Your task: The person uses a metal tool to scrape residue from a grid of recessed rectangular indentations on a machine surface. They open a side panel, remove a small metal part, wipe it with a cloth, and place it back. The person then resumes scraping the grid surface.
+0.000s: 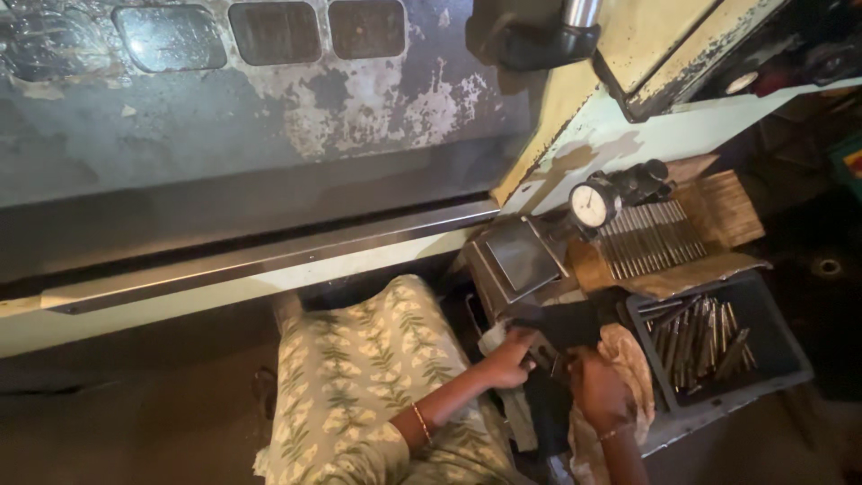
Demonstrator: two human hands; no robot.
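Across the far side, a big worn machine housing (pixel 269 135) with peeling grey paint and a long steel rail (pixel 269 251) along its lower edge. To the right, a grey plastic bin (pixel 781 359) full of loose dark metal rods (pixel 705 337), well apart from the machine face. Just beyond the bin, a row of lighter rods laid side by side on a tray (pixel 651 238), with a dial gauge (pixel 593 205) standing at its left end. Left of the gauge, a small flat metal stand (pixel 519 256). Near the centre, a dark cloth (pixel 575 323) draped over the bench edge, just left of the bin. Left hand (pixel 512 359) curled closed around something small and pale at the cloth's near-left edge; what exactly, too blurred to tell. Right hand (pixel 600 391) pressed on the cloth's near side, fingers bent, grip unclear. Seemingly mid-wipe or mid-handling of one piece at the cloth; next, most likely, a steady hold and a short carry to tray or bin.
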